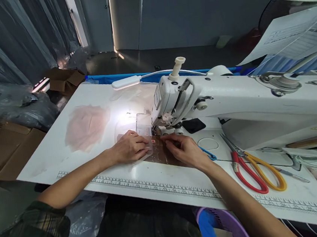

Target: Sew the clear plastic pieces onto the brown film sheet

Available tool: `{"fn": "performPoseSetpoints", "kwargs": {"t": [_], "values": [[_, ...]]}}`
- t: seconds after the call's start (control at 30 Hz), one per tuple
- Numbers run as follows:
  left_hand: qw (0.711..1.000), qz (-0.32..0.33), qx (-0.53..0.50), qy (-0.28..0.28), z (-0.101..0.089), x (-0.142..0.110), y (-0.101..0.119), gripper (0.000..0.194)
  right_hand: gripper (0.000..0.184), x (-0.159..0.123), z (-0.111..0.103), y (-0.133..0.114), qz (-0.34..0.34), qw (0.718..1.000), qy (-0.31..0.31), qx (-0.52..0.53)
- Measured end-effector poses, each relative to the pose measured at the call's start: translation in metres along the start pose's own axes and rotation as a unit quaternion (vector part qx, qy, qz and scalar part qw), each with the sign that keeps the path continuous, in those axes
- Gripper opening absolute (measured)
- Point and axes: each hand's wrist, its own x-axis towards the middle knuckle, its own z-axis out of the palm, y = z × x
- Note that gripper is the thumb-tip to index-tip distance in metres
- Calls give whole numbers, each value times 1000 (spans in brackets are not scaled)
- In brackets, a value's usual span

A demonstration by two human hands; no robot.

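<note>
A white sewing machine (170,98) stands over the table, its needle and presser foot lit by a lamp. Under the foot lies a thin brown piece of material (160,152), shiny, with a small red mark near the needle. My left hand (131,147) rests fingers down on a clear, film-like layer at the left of the brown piece, just beside the foot. At the right of the needle, my right hand (182,148) has thumb and forefinger closed on the brown piece's edge. What lies beneath my left fingers is partly hidden.
Red-handled scissors (249,169) and yellow-handled ones (268,171) lie at the right, near blue thread snips (207,153). A printed ruler (165,187) runs along the front edge. A purple basket (237,225) is below; a cardboard box (11,149) stands left.
</note>
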Motion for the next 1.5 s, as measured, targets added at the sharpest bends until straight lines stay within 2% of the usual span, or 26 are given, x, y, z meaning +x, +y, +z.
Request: {"fn": "performPoseSetpoints", "kwargs": {"t": [0.07,0.17,0.27,0.33,0.43,0.53,0.67,0.77,0.9,1.1,1.37,1.5], "values": [[1000,7,13,20,-5,1,3,19,35,6,0,3,-37,999,-12,-35],[991,85,85,58,-13,4,8,26,37,13,7,5,-122,988,-34,-89],[968,185,161,46,-17,5,16,31,39,15,14,7,-177,969,-58,-164],[962,203,184,22,-16,4,21,29,41,15,16,7,-191,959,-65,-199],[969,165,184,-2,-13,2,27,27,40,12,19,8,-201,955,-46,-211],[984,116,135,-7,-11,0,31,28,40,10,23,12,-199,959,-16,-199],[996,60,73,3,-11,-2,34,17,41,7,25,18,-148,978,2,-149],[995,60,77,26,-11,-2,34,18,41,6,22,23,-122,986,-2,-109],[989,82,113,56,-9,-1,34,23,38,6,20,24,-161,981,-18,-112],[986,97,126,40,-8,-3,31,24,39,7,23,19,-214,961,-14,-174],[998,52,40,22,-5,-6,26,20,39,6,25,17,-212,961,-5,-178],[997,59,33,36,-7,-4,26,20,39,4,27,16,-198,963,-4,-181]]}}
